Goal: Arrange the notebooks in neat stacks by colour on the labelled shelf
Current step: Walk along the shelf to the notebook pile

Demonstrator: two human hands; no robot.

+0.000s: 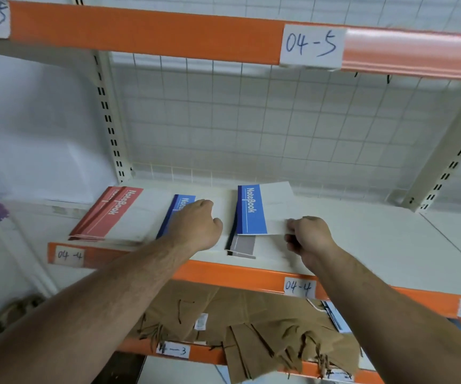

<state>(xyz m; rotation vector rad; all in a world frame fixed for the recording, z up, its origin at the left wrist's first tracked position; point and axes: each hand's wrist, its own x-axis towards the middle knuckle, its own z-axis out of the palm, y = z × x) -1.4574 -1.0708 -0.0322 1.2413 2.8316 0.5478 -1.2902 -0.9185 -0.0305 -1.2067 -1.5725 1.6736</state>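
On the white shelf (376, 245) labelled 04-4 lies a stack of red notebooks (113, 214) at the left. Right of it is a blue notebook stack (178, 209); my left hand (196, 225) rests on top of it, fingers curled down over the white cover. My right hand (307, 239) pinches the near right edge of another blue notebook (262, 209), lifted a little above a grey-spined notebook (242, 245) lying under it near the shelf's front.
An orange rail with the label 04-4 (298, 286) fronts the shelf. The shelf above carries the label 04-5 (311, 44). Brown paper bags (237, 325) lie on the lower shelf 4-3. A wire grid backs the shelf; uprights stand at both sides.
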